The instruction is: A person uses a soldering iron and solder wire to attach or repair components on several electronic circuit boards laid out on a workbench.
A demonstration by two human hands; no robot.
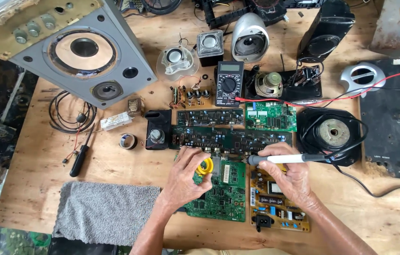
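Note:
My right hand [289, 175] grips a white soldering iron [299, 158] with a dark tip end pointing left, over the long dark green circuit board [230, 139]. My left hand [186, 177] holds a small yellow spool [205, 166], likely solder, just left of the iron's tip. Under my hands lie a green circuit board [223, 196] and a yellow-brown power board [278, 208]. The iron's tip sits near the seam between the long board and the green board.
A large grey speaker cabinet [75, 52] stands at the back left. A black multimeter [229, 83], several small speakers and boards fill the back. A grey towel [105, 210], a black screwdriver [81, 158], a tape roll [127, 141] and coiled wire [70, 113] lie left. A round black speaker [333, 134] sits right.

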